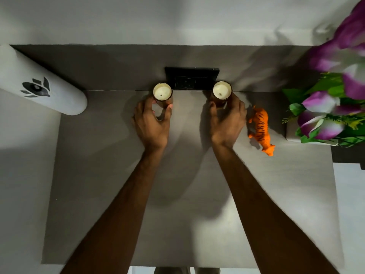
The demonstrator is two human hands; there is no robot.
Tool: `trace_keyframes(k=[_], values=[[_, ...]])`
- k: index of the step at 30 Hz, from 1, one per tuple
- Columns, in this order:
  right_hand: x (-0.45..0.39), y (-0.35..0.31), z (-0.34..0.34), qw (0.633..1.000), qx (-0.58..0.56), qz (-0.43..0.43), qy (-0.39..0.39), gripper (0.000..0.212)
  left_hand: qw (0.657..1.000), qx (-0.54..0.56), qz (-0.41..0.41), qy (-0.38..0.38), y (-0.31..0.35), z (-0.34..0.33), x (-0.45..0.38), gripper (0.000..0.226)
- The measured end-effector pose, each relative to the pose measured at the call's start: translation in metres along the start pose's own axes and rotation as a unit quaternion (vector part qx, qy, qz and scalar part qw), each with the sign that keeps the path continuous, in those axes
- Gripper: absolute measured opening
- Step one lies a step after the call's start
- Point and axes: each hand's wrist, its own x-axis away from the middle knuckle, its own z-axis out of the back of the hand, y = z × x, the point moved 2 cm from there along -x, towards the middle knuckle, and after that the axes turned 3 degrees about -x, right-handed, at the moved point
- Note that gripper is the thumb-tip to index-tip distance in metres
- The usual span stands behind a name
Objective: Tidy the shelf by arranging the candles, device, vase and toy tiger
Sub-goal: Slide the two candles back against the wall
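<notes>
Two glass-jar candles with white wax stand on the grey shelf [177,175], one on each side of a black device [191,76] at the back. My left hand [152,119] wraps the left candle [162,92]. My right hand [227,117] wraps the right candle [222,90]. An orange toy tiger [260,127] lies just right of my right hand, apart from it. At the right edge stands a vase of purple and white flowers [327,107]; its body is mostly hidden by the blooms.
A tall white cylinder with a dark leaf emblem [37,82] stands at the shelf's left back corner. The white wall [158,20] runs behind the shelf. The shelf's front edge is near the bottom of the view.
</notes>
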Motion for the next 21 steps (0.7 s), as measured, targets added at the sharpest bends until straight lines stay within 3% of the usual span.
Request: trace_keyframes(k=[5,8,12,15,18,21], values=[[-0.001,0.005,-0.003,1.000,0.019,0.012,-0.020,0.061,1.000,-0.002,-0.008,0.017,-0.001,-0.002,-0.001,0.052],[0.004,0.001,0.004,0.999,0.009,0.013,-0.029,0.070,1.000,-0.001,-0.012,0.021,-0.003,-0.004,0.002,0.067],[0.034,-0.001,0.046,0.989,0.055,0.126,0.057,0.058,0.997,-0.064,-0.001,0.046,-0.005,-0.003,0.042,0.087],[0.054,0.018,0.084,0.972,0.113,0.169,0.113,0.051,0.986,-0.128,-0.105,0.003,-0.001,-0.009,0.103,0.078],[0.063,0.044,0.108,0.983,0.126,0.090,0.095,0.058,0.950,-0.178,-0.242,-0.089,0.004,-0.022,0.140,0.073],[0.064,0.063,0.116,0.993,0.101,0.036,0.049,0.055,0.934,-0.205,-0.274,-0.103,0.006,-0.023,0.142,0.071]])
